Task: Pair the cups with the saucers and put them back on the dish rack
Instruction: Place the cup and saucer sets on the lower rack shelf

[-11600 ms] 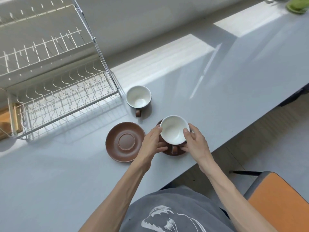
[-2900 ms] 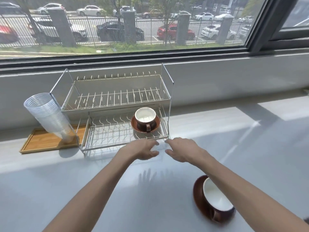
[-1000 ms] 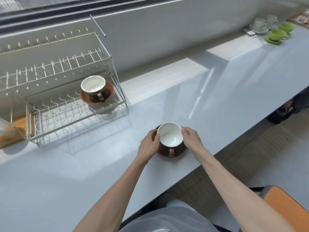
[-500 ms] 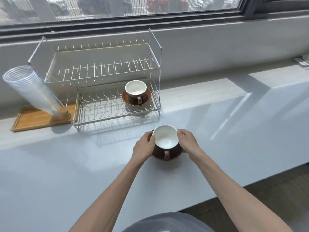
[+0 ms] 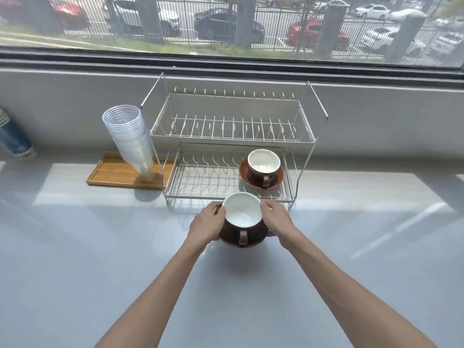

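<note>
A brown cup with a white inside (image 5: 242, 216) rests on a brown saucer (image 5: 251, 243), lifted above the grey counter just in front of the wire dish rack (image 5: 226, 172). My left hand (image 5: 207, 224) grips the saucer's left side and my right hand (image 5: 275, 221) its right side, thumbs against the cup's rim. The cup's handle points toward me. A second brown cup (image 5: 263, 164) stands on its saucer (image 5: 244, 175) at the right end of the rack's lower shelf. The rack's upper shelf holds nothing.
A tilted stack of clear plastic cups (image 5: 131, 139) stands on a wooden tray (image 5: 113, 173) left of the rack. A blue and white paper cup stack (image 5: 13, 141) lies at the far left. A window ledge runs behind the rack.
Both hands have carried the cup and saucer away from me toward the rack's front edge. My view has tilted up, so the window fills the top.
</note>
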`<state>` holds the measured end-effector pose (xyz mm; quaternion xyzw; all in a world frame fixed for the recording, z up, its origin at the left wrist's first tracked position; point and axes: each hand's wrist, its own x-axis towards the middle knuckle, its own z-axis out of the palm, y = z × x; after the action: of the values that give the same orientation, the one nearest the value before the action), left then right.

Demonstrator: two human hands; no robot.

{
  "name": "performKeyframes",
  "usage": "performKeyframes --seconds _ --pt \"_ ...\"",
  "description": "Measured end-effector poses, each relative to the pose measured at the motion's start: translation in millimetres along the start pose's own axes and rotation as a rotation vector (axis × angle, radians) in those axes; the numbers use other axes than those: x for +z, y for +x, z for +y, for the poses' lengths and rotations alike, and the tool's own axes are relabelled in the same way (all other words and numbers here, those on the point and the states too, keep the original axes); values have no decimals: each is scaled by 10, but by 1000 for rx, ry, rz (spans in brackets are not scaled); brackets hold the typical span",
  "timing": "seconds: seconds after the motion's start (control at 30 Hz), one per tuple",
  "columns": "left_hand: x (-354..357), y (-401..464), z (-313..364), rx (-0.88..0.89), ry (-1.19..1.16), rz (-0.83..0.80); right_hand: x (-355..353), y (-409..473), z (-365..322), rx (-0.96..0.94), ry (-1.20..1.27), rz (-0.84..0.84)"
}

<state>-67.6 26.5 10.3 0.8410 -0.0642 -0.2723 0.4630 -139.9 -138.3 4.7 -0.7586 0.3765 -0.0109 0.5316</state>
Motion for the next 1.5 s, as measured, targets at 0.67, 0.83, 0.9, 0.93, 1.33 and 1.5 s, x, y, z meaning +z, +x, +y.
performKeyframes --seconds 0.67,0.83,0.9,0.93,1.33,1.5 --pt "-829 1419 189 -56 -6 194 817 1235 -1037 -94 -71 -64" --pt "-794 1602 187 -61 -81 193 871 1470 -1018 -73 -118 -9" --pt "-788 1639 197 -74 -113 180 882 1559 -980 -39 -144 -27" --pt "-785 1650 209 -81 -118 173 882 1589 -963 -27 -147 -38" --pt "-778 1625 271 -59 -16 82 830 1569 -968 -83 -199 -134" --pt "-817 1457 301 -11 190 23 708 1409 -980 -167 -259 -203"
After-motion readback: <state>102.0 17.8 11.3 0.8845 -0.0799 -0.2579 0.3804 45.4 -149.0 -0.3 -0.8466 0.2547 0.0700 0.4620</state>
